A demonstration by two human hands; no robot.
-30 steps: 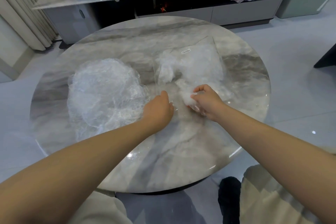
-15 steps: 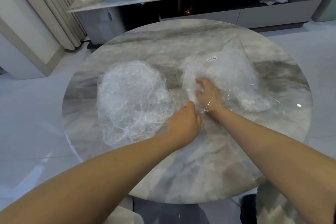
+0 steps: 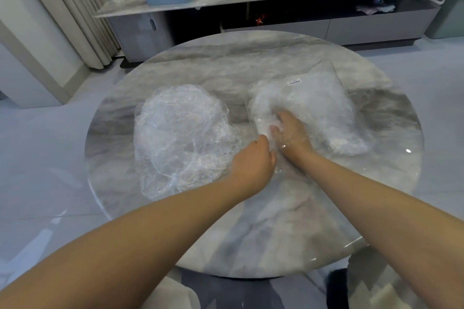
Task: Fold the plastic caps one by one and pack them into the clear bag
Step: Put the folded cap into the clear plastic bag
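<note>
Clear bag (image 3: 319, 108) holds the right grip (image 3: 288, 130), clenched state unclear; left grip (image 3: 253, 160) clutches its mouth beside caps (image 3: 180, 138).

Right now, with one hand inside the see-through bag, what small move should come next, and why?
Probably draw the right hand back out of the clear bag, leaving the folded cap inside. That hand is already past the bag's mouth among the packed caps, the left hand is at the opening, and the pile of unfolded caps beside it awaits folding.
</note>
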